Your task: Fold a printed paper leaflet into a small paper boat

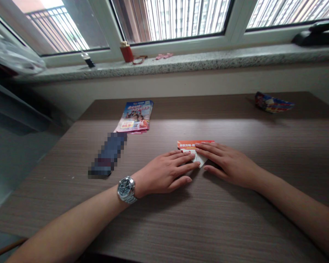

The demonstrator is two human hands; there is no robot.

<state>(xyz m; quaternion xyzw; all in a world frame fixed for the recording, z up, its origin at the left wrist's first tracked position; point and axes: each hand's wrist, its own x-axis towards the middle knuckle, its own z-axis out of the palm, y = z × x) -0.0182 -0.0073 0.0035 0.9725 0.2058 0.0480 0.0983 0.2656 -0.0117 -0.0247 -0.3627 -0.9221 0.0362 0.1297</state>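
A folded paper flyer (186,145) lies on the table between my hands, with an orange printed strip along its far edge and a white part below that narrows toward me. My left hand (164,171), a metal watch (126,190) on its wrist, rests its stretched fingers on the flyer's left part. From the other side, my right hand (233,162) lays its extended fingers over the right part. Both hands are open and flat, gripping nothing. They cover much of the paper, so its full outline is hidden.
A stack of colourful flyers (135,117) lies at the back left of the wooden table (153,226), near a pixelated dark object (106,155). A folded printed paper piece (272,103) stands at the back right. Small items, including a red one (127,54), sit on the stone windowsill (208,60).
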